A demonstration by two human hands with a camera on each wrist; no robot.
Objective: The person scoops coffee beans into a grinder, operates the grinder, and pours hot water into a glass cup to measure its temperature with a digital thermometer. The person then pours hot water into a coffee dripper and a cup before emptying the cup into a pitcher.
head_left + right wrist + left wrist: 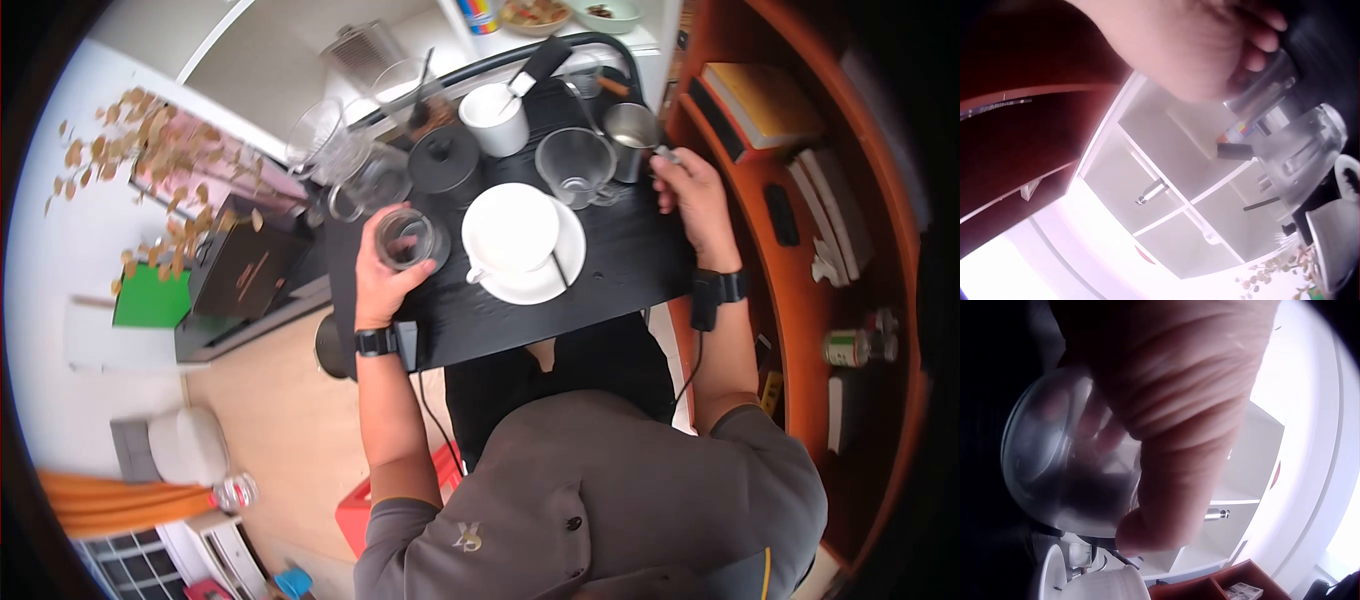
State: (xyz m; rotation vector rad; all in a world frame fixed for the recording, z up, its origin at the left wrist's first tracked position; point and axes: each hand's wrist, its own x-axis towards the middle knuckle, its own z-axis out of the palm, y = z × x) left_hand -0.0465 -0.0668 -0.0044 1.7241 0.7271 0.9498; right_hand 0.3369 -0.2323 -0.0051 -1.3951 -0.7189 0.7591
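Note:
My left hand grips a clear round glass vessel at the left of the black table. In the left wrist view its thumb and fingers curve round the glass wall. My right hand holds the handle of a stainless steel milk pitcher at the table's right edge; the pitcher also shows beside the fingers in the right wrist view. Between the hands sits a white cup on a white saucer, with a thin dark stick lying across the saucer. A clear glass pitcher stands behind the cup.
Behind my left hand are a black lidded canister, a glass server and a ribbed glass dripper. A white mug holds a black-handled tool. An orange-brown bookshelf flanks the table's right side.

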